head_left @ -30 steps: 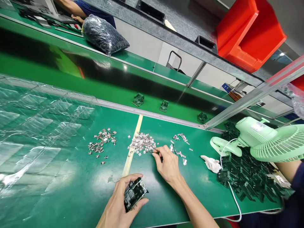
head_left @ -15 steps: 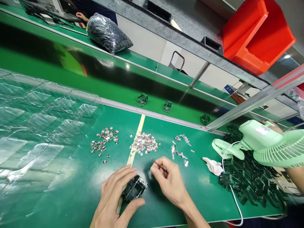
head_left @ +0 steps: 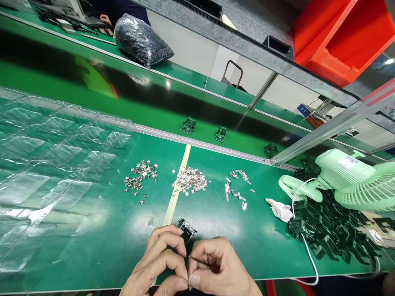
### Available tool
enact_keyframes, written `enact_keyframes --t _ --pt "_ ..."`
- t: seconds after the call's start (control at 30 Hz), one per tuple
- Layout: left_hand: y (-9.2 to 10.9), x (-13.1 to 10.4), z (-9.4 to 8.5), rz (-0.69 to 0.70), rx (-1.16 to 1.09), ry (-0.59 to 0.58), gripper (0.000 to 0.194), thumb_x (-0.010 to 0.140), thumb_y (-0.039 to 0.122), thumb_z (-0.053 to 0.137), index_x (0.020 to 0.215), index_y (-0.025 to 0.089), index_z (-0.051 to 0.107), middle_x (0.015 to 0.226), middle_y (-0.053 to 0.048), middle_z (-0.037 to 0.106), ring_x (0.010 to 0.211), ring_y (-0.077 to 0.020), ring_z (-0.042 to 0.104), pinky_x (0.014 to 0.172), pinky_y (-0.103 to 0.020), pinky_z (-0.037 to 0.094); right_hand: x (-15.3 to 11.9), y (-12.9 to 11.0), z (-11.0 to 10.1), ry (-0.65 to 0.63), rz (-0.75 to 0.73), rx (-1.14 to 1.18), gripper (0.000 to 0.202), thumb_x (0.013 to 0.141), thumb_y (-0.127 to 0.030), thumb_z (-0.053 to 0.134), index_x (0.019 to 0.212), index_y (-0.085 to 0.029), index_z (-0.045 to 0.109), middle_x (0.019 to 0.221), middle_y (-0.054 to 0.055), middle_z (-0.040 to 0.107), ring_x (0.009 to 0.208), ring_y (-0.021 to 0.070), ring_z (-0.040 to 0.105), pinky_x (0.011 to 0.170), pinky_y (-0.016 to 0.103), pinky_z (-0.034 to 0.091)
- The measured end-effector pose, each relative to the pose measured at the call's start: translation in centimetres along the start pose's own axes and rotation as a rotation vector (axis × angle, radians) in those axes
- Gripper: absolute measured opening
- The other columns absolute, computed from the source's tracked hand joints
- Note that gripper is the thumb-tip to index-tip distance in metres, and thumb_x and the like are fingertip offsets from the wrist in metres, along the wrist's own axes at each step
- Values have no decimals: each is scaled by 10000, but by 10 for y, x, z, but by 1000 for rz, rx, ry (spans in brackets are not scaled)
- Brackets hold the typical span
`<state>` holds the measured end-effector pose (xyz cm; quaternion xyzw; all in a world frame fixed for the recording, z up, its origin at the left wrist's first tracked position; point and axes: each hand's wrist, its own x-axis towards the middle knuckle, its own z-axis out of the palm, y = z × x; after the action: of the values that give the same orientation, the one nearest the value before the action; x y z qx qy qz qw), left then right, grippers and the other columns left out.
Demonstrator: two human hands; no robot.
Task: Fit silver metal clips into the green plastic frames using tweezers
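My right hand (head_left: 220, 267) is closed around a thin dark stick-like tool (head_left: 200, 260), which looks like tweezers, though its tip is hidden. Its thumb and forefinger meet the fingertips of my left hand (head_left: 162, 263) near the table's front edge. My left hand is curled into a pinch; whatever small thing lies at the fingertips cannot be made out. Just beyond the left fingers lies a black plastic housing (head_left: 187, 231) with metal bits on it, partly covered by the hand. Farther out is a heap of small silvery metal parts (head_left: 191, 180).
A second metal-part pile (head_left: 140, 174) lies left, flat metal strips (head_left: 237, 189) right. Clear plastic trays (head_left: 58, 164) cover the left side. A green clip fan (head_left: 342, 176) stands over many black housings (head_left: 333, 226), beside a crumpled white cloth (head_left: 279, 210). Several housings (head_left: 221, 133) sit behind the rail.
Both hands have drawn closer to the front edge, and their fingertips now meet. My left hand has gone from spread around the black housing to a pinch. The view has shifted slightly.
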<state>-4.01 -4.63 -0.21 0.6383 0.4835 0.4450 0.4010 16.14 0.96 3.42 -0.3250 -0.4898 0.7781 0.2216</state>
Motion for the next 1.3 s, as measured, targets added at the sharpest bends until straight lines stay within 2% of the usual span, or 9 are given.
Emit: enact_keyframes --t 0.07,0.17,0.2,0.33,0.5,0.83,1.13,1.23,1.3 --pt "-9 1 1 -1 60 62 116 893 388 764 989 328 740 1244 -83 690 1403 -385 467 1109 -524 477 -3 -1 0 44 -44 -139 339 920 -468 733 784 -196 582 632 -61 477 534 75 349 528 224 329" --pt "-26 6 6 -90 178 117 813 698 351 931 1424 375 567 1545 -109 546 1488 -444 402 1169 -660 396 -5 1 -4 273 -157 -435 237 997 -368 625 832 -204 583 726 -41 501 598 99 388 557 249 318" --pt "-30 8 8 -111 203 100 916 682 354 940 1489 371 507 1571 -127 522 1487 -454 413 1168 -681 392 -5 3 -6 352 -198 -522 206 1016 -340 595 858 -207 589 790 -24 531 630 107 411 577 257 330" --pt "-31 12 18 -118 178 6 795 713 296 911 1424 356 560 1456 -112 600 1352 -385 595 1106 -548 528 -5 9 -9 427 -266 -704 116 1041 -268 533 956 -222 597 1019 36 581 748 136 492 641 268 396" --pt "-19 12 27 -111 143 31 724 726 215 881 1360 360 562 1322 -61 635 1202 -299 694 997 -386 613 -6 16 -5 430 -244 -821 128 1042 -241 495 945 -229 577 993 36 597 725 143 529 642 276 429" --pt "-19 8 30 13 278 23 717 786 234 830 1406 339 486 1314 -92 615 1198 -299 698 974 -384 635 -13 23 -6 495 -256 -934 107 1029 -211 501 958 -240 575 983 30 657 661 137 595 626 275 471" --pt "-14 9 41 10 235 9 693 785 84 708 1389 315 459 1297 -91 634 1222 -290 639 1028 -422 578 -12 31 -6 548 -336 -1102 123 998 -142 502 949 -245 547 942 11 693 511 101 527 511 254 390" --pt "-14 12 36 3 229 -27 850 726 204 878 1451 314 450 1387 -100 624 1302 -334 591 1086 -461 534 -12 25 -17 520 -397 -1214 131 990 -134 508 945 -250 548 929 1 701 447 87 470 487 261 376" --pt "-17 16 20 10 259 -18 740 800 336 866 1445 310 504 1420 -99 623 1327 -334 579 1111 -462 500 -11 20 -26 511 -431 -1279 111 1003 -165 535 942 -252 566 914 5 699 462 95 497 488 264 385"
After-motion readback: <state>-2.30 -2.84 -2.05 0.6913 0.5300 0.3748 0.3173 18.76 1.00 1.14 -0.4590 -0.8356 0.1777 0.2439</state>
